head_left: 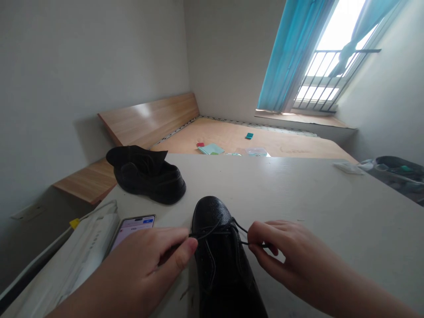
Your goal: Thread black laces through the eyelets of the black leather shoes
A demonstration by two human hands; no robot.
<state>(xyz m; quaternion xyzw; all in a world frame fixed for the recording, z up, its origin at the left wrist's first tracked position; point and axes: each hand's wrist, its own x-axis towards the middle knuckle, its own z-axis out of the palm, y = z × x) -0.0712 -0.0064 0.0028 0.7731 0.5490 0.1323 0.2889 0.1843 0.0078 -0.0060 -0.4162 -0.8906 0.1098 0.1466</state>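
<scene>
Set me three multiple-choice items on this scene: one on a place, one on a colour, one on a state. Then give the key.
1. Where is the second black shoe relative to the laced black shoe?
A. On the floor beneath it
B. On the same table, farther off and to the left
C. On the window sill

2. What colour is the window curtain?
A. Red
B. Beige
C. Turquoise blue

3. What are the left hand and the right hand doing with the shoelace?
A. Both are pinching it
B. Only the right hand touches it
C. Neither touches it

Key:
1. B, since both shoes stand on the white table, the second one beyond the hands.
2. C, since the cloth beside the window shows turquoise blue.
3. A, since the lace runs into the fingers of each hand.
</scene>
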